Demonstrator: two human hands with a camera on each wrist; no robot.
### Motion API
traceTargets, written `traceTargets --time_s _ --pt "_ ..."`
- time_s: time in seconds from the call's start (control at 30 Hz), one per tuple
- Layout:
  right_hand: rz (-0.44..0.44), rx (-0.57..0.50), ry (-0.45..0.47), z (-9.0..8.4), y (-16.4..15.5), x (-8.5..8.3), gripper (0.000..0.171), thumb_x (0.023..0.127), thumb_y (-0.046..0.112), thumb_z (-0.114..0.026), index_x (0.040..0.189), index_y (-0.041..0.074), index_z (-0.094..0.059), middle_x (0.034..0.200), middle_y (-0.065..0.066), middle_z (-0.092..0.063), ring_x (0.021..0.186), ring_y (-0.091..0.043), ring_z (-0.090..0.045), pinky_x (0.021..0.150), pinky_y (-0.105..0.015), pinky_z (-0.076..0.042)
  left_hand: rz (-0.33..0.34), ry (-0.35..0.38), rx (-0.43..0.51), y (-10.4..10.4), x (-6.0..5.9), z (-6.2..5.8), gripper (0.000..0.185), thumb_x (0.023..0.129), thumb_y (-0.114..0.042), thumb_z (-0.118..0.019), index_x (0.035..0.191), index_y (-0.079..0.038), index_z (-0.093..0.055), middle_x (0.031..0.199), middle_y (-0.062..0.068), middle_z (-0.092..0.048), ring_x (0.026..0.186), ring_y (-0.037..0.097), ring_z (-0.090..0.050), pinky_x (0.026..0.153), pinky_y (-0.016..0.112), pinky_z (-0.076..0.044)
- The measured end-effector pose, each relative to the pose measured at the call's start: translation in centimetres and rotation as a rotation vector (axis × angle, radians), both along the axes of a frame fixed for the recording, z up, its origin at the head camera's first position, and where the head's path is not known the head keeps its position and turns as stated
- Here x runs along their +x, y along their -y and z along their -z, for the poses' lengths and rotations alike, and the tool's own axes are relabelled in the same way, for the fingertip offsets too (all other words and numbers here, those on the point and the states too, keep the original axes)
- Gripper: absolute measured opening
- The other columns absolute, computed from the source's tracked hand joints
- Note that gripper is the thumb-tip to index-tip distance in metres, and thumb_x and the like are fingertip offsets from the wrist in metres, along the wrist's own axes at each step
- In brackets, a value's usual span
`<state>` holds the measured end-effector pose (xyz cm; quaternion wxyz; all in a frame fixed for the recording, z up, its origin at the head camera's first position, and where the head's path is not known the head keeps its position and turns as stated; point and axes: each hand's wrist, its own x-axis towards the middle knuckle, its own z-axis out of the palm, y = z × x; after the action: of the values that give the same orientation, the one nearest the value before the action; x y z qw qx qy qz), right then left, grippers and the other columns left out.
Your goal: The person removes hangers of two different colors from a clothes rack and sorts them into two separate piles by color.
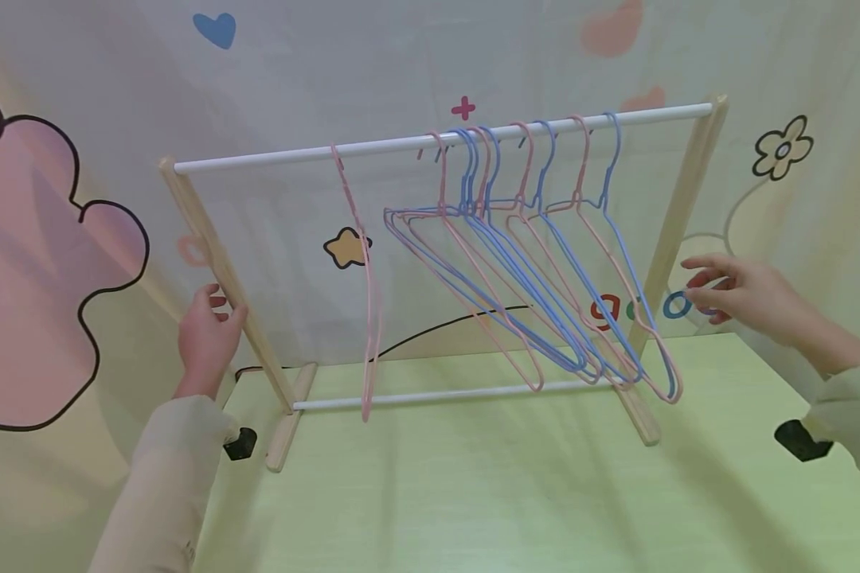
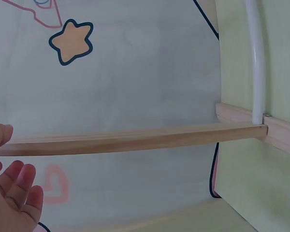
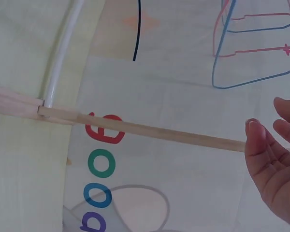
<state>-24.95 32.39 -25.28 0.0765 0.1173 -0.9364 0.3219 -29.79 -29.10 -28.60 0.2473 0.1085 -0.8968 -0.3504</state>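
Observation:
A clothes rack with a white top rod [image 1: 272, 159] and wooden side posts stands on the table. My left hand [image 1: 211, 334] is at the left post [image 1: 222, 267], fingers loosely bent. In the left wrist view, its thumb lies above that post [image 2: 135, 141] and its fingers below, without gripping. Beside the right post [image 1: 677, 215], my right hand [image 1: 748, 298] hovers with relaxed, slightly curled fingers and nothing in them. One pink hanger [image 1: 365, 412] hangs alone toward the left of the rod. Several pink and blue hangers [image 1: 606, 189] hang bunched from the middle to the right.
A white lower bar [image 1: 459, 394] joins the rack's wooden feet [image 1: 284, 446] on the pale green table [image 1: 430, 493]. Behind it hangs a printed curtain [image 1: 373, 72]. Black objects [image 1: 240, 444] show beneath both sleeves.

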Motion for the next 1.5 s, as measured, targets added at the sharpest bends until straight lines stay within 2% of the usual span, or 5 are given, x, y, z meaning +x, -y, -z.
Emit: traceTargets --time_s 0.17,0.4,0.8,1.03,1.5 --pt "-0.021 -0.122 0.069 -0.9 0.9 0.0 0.044 0.087 0.018 -0.054 0.127 0.005 -0.04 0.083 0.016 -0.054 0.066 -0.007 -0.059 0.058 -0.024 -0.05 -0.02 -0.035 0.057 -0.3 -0.5 -0.4 0.051 0.086 -0.028 -0.048 0.131 -0.009 -0.034 0.118 0.014 -0.053 0.104 0.028 -0.053 0.085 0.041 -0.041" --pt "-0.153 -0.31 0.182 -2.2 2.1 -0.4 0.027 0.089 0.016 -0.051 0.108 0.036 -0.049 0.088 0.013 -0.06 0.072 -0.011 -0.059 0.064 -0.027 -0.052 -0.051 -0.056 0.142 -0.7 -1.3 -0.9 0.048 0.084 -0.025 -0.052 0.126 -0.008 -0.035 0.112 0.01 -0.052 0.101 0.022 -0.054 0.076 0.028 -0.043" --pt "-0.289 -0.462 0.393 -4.1 4.0 -1.0 0.024 0.091 0.015 -0.047 0.111 0.028 -0.051 0.087 0.006 -0.064 0.072 -0.013 -0.059 0.067 -0.026 -0.051 -0.113 -0.079 0.122 -0.7 -1.3 -1.3 0.032 0.085 -0.021 -0.05 0.111 -0.002 -0.045 0.102 0.011 -0.055 0.095 0.019 -0.052 0.07 0.019 -0.04" --pt "-0.22 -0.507 0.474 -4.7 5.1 -1.2 0.013 0.089 0.016 -0.051 0.097 0.023 -0.058 0.08 0.005 -0.064 0.068 -0.012 -0.058 0.063 -0.024 -0.05 -0.081 -0.063 0.087 -0.6 -1.5 -1.5 0.031 0.086 -0.02 -0.047 0.11 0.0 -0.044 0.099 0.013 -0.052 0.093 0.026 -0.05 0.073 0.027 -0.04" --pt "-0.353 -0.547 0.466 -5.6 4.8 -1.5 0.014 0.09 0.008 -0.047 0.089 0.017 -0.058 0.077 0.004 -0.061 0.068 -0.01 -0.058 0.064 -0.024 -0.051 -0.069 -0.071 0.054 -0.6 -1.8 -1.4 0.03 0.085 -0.016 -0.043 0.108 0.003 -0.041 0.098 0.017 -0.048 0.092 0.032 -0.046 0.08 0.039 -0.038"
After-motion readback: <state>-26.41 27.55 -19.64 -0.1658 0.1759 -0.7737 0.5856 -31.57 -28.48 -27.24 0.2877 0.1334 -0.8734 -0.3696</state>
